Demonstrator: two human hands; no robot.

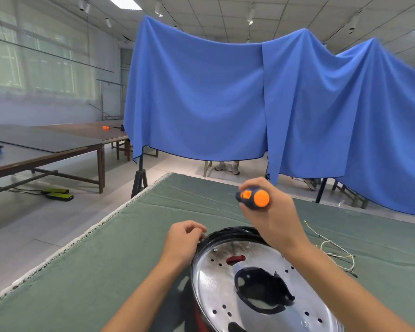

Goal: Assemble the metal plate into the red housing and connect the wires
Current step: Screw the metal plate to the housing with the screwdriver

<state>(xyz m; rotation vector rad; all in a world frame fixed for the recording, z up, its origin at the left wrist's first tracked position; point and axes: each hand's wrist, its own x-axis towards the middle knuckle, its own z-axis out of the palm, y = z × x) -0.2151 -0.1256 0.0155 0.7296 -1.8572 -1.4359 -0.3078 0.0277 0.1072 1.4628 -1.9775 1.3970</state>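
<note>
A round shiny metal plate (216, 281) with small holes and a dark central cut-out lies inside the housing, whose black rim (233, 232) and red side (199, 317) show at the bottom of the view. My left hand (183, 238) rests with curled fingers on the rim's far left edge. My right hand (271, 212) grips a screwdriver with a dark blue and orange handle (253, 198), held above the plate's far side; its shaft is hidden behind the hand. Loose white and yellow wires (333, 250) lie on the cloth to the right.
The green cloth-covered table (130, 248) has its left edge running diagonally. A blue curtain (225, 92) hangs behind it on stands. Long wooden tables (46, 144) stand to the left, with cables and flat black devices (58, 194) on the floor.
</note>
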